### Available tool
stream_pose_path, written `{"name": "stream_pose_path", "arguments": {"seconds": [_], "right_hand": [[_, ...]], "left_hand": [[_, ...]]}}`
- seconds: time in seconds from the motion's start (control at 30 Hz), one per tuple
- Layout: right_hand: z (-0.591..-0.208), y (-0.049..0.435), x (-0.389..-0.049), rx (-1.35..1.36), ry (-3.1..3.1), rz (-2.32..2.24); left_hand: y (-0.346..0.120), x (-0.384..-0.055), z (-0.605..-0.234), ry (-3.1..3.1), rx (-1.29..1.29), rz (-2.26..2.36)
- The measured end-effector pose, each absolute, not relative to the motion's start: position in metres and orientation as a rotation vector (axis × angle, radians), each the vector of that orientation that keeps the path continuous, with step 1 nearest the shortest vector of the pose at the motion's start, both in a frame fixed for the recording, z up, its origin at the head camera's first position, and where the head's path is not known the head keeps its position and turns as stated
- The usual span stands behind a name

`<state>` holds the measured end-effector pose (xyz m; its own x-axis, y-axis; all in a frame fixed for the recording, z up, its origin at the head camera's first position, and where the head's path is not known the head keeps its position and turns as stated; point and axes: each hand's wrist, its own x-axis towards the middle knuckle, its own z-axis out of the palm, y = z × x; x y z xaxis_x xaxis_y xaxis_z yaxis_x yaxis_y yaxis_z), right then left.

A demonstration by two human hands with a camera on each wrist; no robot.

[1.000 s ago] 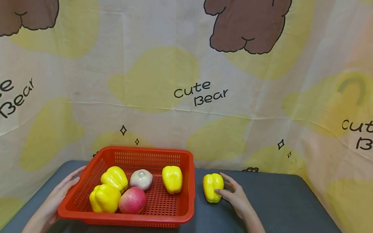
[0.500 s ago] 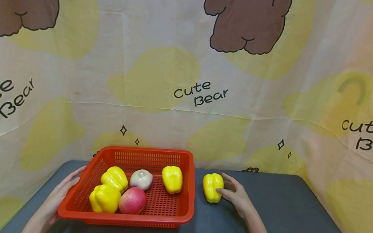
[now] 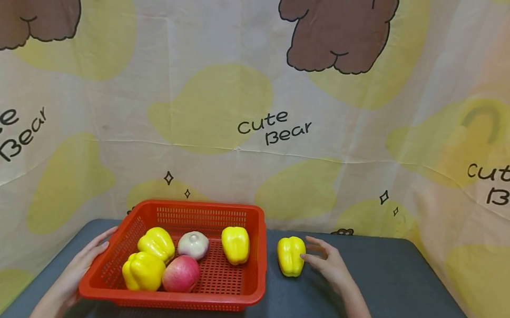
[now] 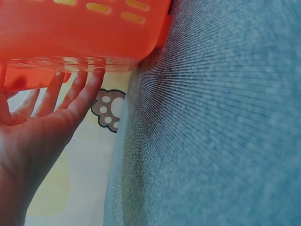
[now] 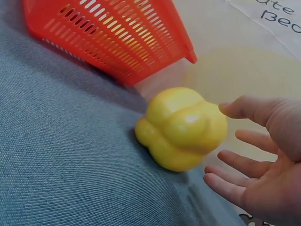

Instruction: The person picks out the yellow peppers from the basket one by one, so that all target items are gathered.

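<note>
A yellow bell pepper (image 3: 290, 257) lies on the table just right of the red basket. At its right side is my right hand (image 3: 329, 264), fingers spread and pointing towards it. In the right wrist view the thumb tip is very near the bell pepper (image 5: 181, 129), while the other fingers stand apart from it. The left hand (image 3: 79, 270) rests against the left side of the red plastic basket (image 3: 171, 300). In the left wrist view its long, fairly straight fingers (image 4: 89, 94) reach up to the basket's wall (image 4: 84, 33); the thumb is partly hidden.
Inside the basket sit a bell pepper (image 3: 235, 245) at the right, two more at the left, a purple-white onion (image 3: 193, 245) and a reddish-pink round fruit (image 3: 181, 274). The dark table (image 3: 399, 304) extends right. Behind it hangs a bear-print cloth (image 3: 216, 165).
My right hand has drawn slightly to the right, away from the bell pepper, and its fingers have come off it. The bell pepper, basket and left hand stay put.
</note>
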<state>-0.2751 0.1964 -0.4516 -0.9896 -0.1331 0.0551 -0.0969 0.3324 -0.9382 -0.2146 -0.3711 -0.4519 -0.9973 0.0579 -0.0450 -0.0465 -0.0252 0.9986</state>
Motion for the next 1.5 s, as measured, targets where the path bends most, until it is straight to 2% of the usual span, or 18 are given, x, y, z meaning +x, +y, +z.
{"name": "stream_pose_path", "arguments": {"seconds": [1.5], "right_hand": [[-0.399, 0.187, -0.251, -0.35, 2.576, -1.852]], "left_hand": [[-0.37, -0.215, -0.45, 2.15, -0.019, 2.173]]}}
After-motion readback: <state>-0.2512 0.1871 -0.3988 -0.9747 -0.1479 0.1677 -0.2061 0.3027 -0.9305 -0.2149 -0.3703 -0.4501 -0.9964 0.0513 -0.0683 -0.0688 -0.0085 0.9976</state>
